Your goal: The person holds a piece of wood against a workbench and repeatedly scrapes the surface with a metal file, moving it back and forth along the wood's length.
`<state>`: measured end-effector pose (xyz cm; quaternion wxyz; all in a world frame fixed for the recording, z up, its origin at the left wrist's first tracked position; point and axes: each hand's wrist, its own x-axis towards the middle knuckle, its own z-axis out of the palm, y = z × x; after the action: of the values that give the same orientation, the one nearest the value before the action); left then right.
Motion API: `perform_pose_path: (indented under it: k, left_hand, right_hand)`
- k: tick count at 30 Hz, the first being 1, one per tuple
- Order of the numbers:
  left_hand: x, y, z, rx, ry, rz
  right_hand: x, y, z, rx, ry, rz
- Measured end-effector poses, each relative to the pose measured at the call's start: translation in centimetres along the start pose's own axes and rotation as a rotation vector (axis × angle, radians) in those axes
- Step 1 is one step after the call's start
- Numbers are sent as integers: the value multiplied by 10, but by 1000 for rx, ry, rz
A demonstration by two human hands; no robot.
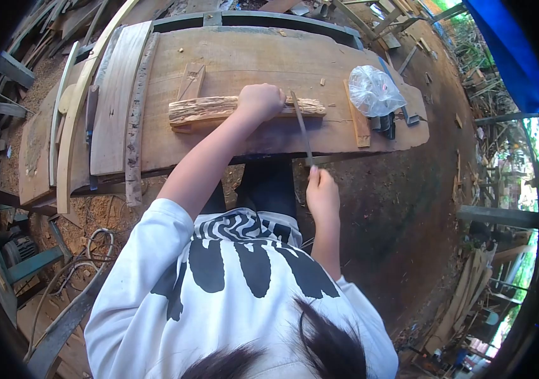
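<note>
A rough, pale wooden piece (203, 110) lies crosswise on the large wooden slab that serves as a bench (231, 63). My left hand (261, 102) is closed over this piece, right of its middle. My right hand (323, 189), in front of the slab's near edge, grips the near end of a long thin blade-like tool (303, 129). The tool's far end reaches the wooden piece, just right of my left hand. Beneath and behind the piece's left part is a small wooden block (191, 81).
Long boards (121, 95) and a bark-edged strip (135, 126) lie at the slab's left. On the right are a clear plastic bag (374, 90), a flat wooden strip (359, 120) and a dark object (384, 126). Scrap wood and a blue tarp (515, 50) surround the bench.
</note>
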<state>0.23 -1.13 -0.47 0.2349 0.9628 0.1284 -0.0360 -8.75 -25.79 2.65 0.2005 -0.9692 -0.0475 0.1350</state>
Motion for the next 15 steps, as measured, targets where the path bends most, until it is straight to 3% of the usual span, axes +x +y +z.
perform_pose_path:
  k: [6,8,15]
  left_hand:
    - [-3,2,-4,-13,-8,1]
    - [-3,2,-4,-13,0,-5]
    - [4,0,-1,-17,5,-22]
  right_hand:
    - [-6,17,14,357,-116,150]
    - [19,21,29,146,116,-170]
    - [71,-25,27,-39,51,-142]
